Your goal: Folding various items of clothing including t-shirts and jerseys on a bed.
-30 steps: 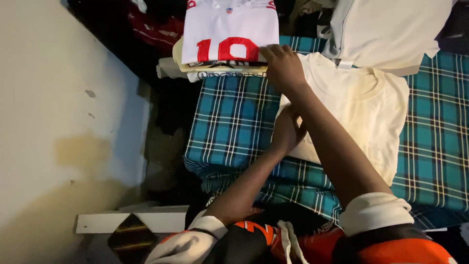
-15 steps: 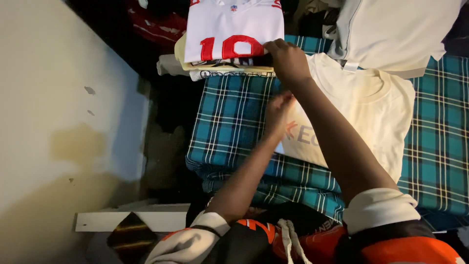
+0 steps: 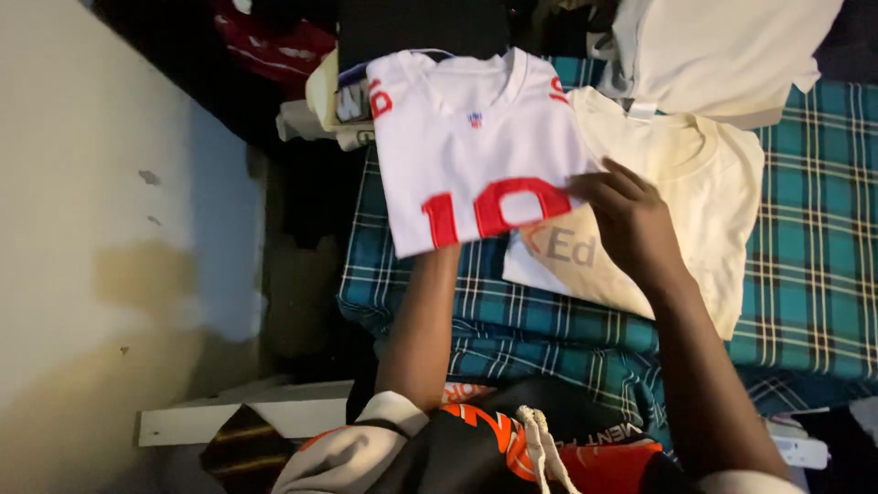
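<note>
**Jersey lifted off the stack**

Lifted off the side pile since the earlier frame, the folded white jersey with red numerals (image 3: 476,174) now hangs above the teal plaid blanket (image 3: 805,274).

Head view: the left hand is hidden beneath the jersey, so I cannot tell its grip; the right hand (image 3: 631,224) pinches the jersey's right edge. A cream T-shirt (image 3: 695,192) lies flat underneath. Folding looks done; the jersey is not yet set down.
</note>
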